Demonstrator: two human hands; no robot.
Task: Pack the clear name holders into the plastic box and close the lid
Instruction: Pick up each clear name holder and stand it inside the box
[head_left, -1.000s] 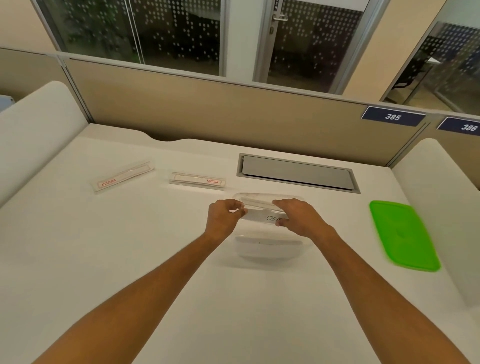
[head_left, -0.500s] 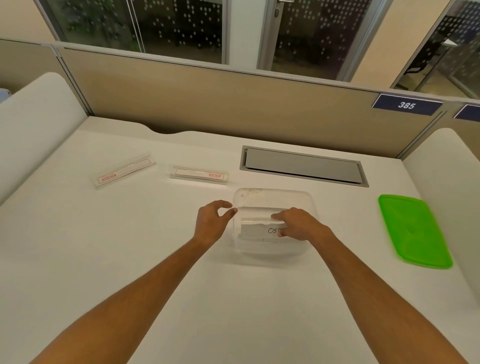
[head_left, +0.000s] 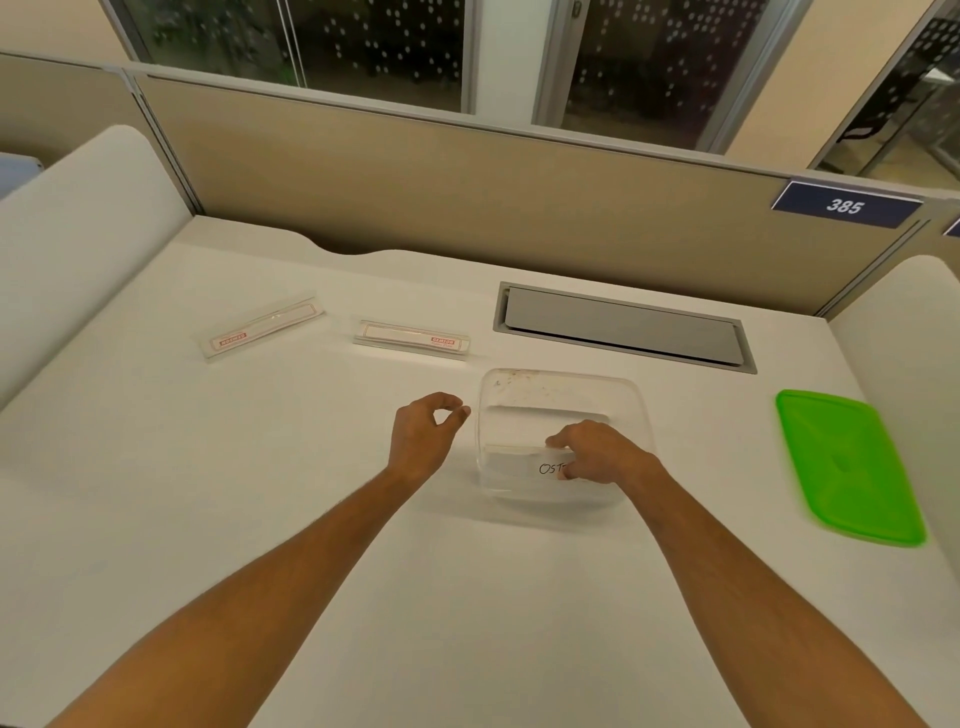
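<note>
Head view, white surface (head_left: 260, 519) inside a partitioned cubicle.

Clear plastic box (head_left: 563, 387) open, standing right of centre, just in front of the grey cable hatch (head_left: 623, 328) set into the far edge. Faint brownish smears on the box's far inner wall.

Right hand (head_left: 597, 453) reaching down into the box from the near side, grip pinched on a clear name holder (head_left: 517, 462): thumb at its near edge, fingers over its top edge. Holder lying lengthwise across the near half of the box, handwritten "OST" legible, remaining letters covered by the thumb. Resting on the box floor or held just above it: cannot tell through the clear wall.

Left hand (head_left: 423, 434) just left of the box, not touching it, above the surface. Grip loosely curled, thumb and forefinger tips nearly meeting, nothing held.

Two further clear name holders on the surface, left of the hatch: middle holder (head_left: 413, 340) with red label, roughly parallel to the far edge; left holder (head_left: 262, 326) angled, toward the left edge. The two well apart from each other and from the box.

Green lid (head_left: 847, 465) flat near the right edge, well apart from the box, slightly blurred.
</note>
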